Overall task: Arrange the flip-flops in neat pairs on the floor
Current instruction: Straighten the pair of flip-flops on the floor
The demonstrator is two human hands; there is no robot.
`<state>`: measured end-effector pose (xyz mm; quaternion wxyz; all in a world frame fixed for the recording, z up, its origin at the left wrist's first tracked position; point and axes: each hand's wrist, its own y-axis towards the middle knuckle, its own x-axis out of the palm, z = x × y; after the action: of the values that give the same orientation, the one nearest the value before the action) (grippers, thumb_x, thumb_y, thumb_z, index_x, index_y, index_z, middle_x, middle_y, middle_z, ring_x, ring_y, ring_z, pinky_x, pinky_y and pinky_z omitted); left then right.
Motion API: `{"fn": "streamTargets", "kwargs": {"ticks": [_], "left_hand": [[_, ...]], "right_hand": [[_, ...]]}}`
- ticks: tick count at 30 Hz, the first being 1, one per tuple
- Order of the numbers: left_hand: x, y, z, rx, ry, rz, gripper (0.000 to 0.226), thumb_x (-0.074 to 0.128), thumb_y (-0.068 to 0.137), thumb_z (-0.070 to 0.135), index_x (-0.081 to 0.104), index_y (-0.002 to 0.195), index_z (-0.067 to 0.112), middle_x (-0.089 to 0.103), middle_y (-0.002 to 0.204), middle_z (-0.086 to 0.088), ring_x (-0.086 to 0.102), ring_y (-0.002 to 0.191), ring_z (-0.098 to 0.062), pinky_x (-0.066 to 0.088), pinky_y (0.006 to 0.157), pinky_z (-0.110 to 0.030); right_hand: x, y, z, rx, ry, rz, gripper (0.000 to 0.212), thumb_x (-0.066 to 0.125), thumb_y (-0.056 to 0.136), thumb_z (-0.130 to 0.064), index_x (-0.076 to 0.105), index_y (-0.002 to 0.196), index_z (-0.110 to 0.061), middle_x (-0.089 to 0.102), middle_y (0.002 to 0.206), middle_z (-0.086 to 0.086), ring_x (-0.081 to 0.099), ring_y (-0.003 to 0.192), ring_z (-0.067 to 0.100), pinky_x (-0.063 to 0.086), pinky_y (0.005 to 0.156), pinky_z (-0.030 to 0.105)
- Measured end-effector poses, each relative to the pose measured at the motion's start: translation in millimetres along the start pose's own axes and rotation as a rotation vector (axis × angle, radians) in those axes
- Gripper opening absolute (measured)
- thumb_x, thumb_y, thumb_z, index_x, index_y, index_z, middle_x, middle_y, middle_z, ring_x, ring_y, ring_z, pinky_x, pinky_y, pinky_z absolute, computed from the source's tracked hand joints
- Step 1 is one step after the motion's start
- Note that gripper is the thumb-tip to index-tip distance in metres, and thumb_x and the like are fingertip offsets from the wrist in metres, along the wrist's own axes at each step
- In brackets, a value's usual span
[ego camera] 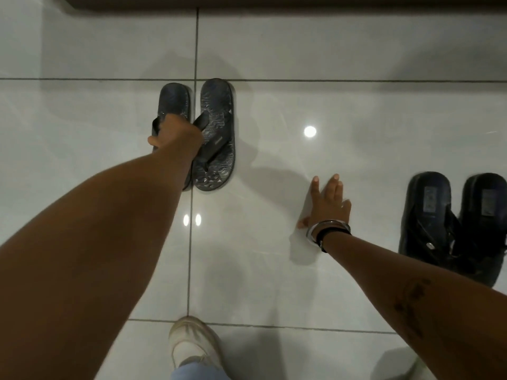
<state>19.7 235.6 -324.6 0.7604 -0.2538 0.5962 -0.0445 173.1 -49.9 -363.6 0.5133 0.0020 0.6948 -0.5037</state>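
Note:
Two dark patterned flip-flops lie side by side on the glossy white tile floor [274, 270], toes toward me. My left hand [175, 134] is closed around the strap of the left flip-flop [174, 101], whose lower half my forearm hides. The right flip-flop [216, 127] touches it and lies flat. A second black pair sits at the right edge: one flip-flop [428, 212] and its mate [485, 215], close together. My right hand [327, 202], wearing bracelets, rests flat on the tiles with fingers spread, between the two pairs and holding nothing.
A dark wooden edge [274, 1] runs along the top of the view. My foot in a pale shoe [192, 344] stands at the bottom centre. Ceiling lights reflect off the tiles.

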Motion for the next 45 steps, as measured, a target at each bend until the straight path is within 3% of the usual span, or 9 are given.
{"fn": "streamTargets", "kwargs": {"ticks": [5, 10, 14, 17, 20, 26, 29, 33, 45], "left_hand": [[-1, -5, 3, 0.046, 0.06, 0.064, 0.04, 0.063, 0.086, 0.03, 0.055, 0.121, 0.013, 0.058, 0.126, -0.014, 0.044, 0.123, -0.037, 0.028, 0.107, -0.046], [9, -32, 10, 0.134, 0.014, 0.138, 0.061, 0.057, 0.079, 0.055, 0.056, 0.125, 0.016, 0.059, 0.129, -0.013, 0.049, 0.123, -0.036, 0.031, 0.109, -0.05], [38, -93, 29, 0.471, 0.128, 0.274, 0.045, 0.035, 0.093, 0.033, 0.052, 0.128, 0.011, 0.054, 0.131, -0.02, 0.047, 0.123, -0.039, 0.026, 0.11, -0.052], [77, -168, 56, 0.813, 0.068, 0.094, 0.049, 0.048, 0.094, 0.032, 0.047, 0.136, 0.006, 0.052, 0.138, -0.02, 0.047, 0.127, -0.035, 0.027, 0.107, -0.041], [124, -226, 81, 1.022, 0.291, -0.139, 0.067, 0.048, 0.094, 0.045, 0.033, 0.146, 0.007, 0.031, 0.153, -0.019, 0.028, 0.142, -0.028, 0.015, 0.115, -0.046], [187, -294, 107, 0.91, 0.419, -0.309, 0.067, 0.031, 0.098, 0.052, 0.02, 0.15, 0.012, 0.009, 0.16, -0.018, 0.009, 0.147, -0.032, 0.006, 0.118, -0.05], [203, -310, 102, 0.825, 0.472, -0.422, 0.065, 0.027, 0.1, 0.05, 0.014, 0.151, 0.014, 0.001, 0.161, -0.016, 0.005, 0.148, -0.033, 0.005, 0.118, -0.052], [214, -313, 93, 0.808, 0.518, -0.436, 0.062, 0.024, 0.102, 0.046, 0.008, 0.152, 0.013, -0.008, 0.161, -0.015, 0.0, 0.148, -0.034, 0.005, 0.118, -0.052], [215, -320, 103, 0.78, 0.569, -0.353, 0.057, 0.025, 0.103, 0.036, 0.01, 0.152, 0.013, -0.003, 0.162, -0.013, 0.005, 0.148, -0.033, 0.006, 0.119, -0.049]], "right_hand": [[-1, 1, 6, -0.041, -0.025, -0.033, 0.122, 0.076, 0.071, -0.049, -0.013, 0.15, -0.025, -0.023, 0.156, 0.022, -0.014, 0.146, 0.035, 0.018, 0.115, 0.055], [-1, -1, 13, -0.071, 0.068, -0.044, 0.122, 0.078, 0.069, -0.047, -0.01, 0.151, -0.026, -0.024, 0.156, 0.02, -0.018, 0.145, 0.035, 0.013, 0.114, 0.057], [-5, -3, 19, -0.123, 0.029, -0.014, 0.097, 0.068, 0.082, -0.039, 0.003, 0.152, -0.025, -0.015, 0.159, 0.019, -0.005, 0.147, 0.034, 0.012, 0.114, 0.058], [-19, -6, 67, -0.174, 0.076, 0.165, 0.069, 0.054, 0.089, -0.04, 0.024, 0.148, -0.022, 0.015, 0.158, 0.013, 0.03, 0.137, 0.032, 0.018, 0.114, 0.054], [-33, -8, 153, -0.039, 0.173, 0.352, 0.058, 0.046, 0.092, -0.03, 0.03, 0.147, -0.018, 0.029, 0.154, 0.014, 0.033, 0.136, 0.03, 0.022, 0.113, 0.051], [-29, -25, 270, 0.468, 0.153, 0.121, 0.056, 0.062, 0.083, -0.039, 0.049, 0.128, -0.009, 0.054, 0.129, 0.018, 0.046, 0.121, 0.037, 0.031, 0.106, 0.053], [-20, -33, 280, 0.484, 0.194, 0.063, 0.022, 0.066, 0.074, -0.026, 0.064, 0.094, -0.017, 0.068, 0.101, 0.011, 0.058, 0.105, 0.034, 0.033, 0.103, 0.051], [-20, -28, 283, 0.455, 0.333, 0.166, 0.009, 0.062, 0.079, -0.025, 0.056, 0.075, -0.019, 0.07, 0.083, 0.008, 0.063, 0.09, 0.032, 0.034, 0.102, 0.049], [-135, 88, 244, 0.289, 0.348, 0.431, 0.024, 0.058, 0.083, -0.028, 0.068, 0.096, -0.01, 0.069, 0.101, 0.015, 0.06, 0.104, 0.036, 0.036, 0.102, 0.049]]}}
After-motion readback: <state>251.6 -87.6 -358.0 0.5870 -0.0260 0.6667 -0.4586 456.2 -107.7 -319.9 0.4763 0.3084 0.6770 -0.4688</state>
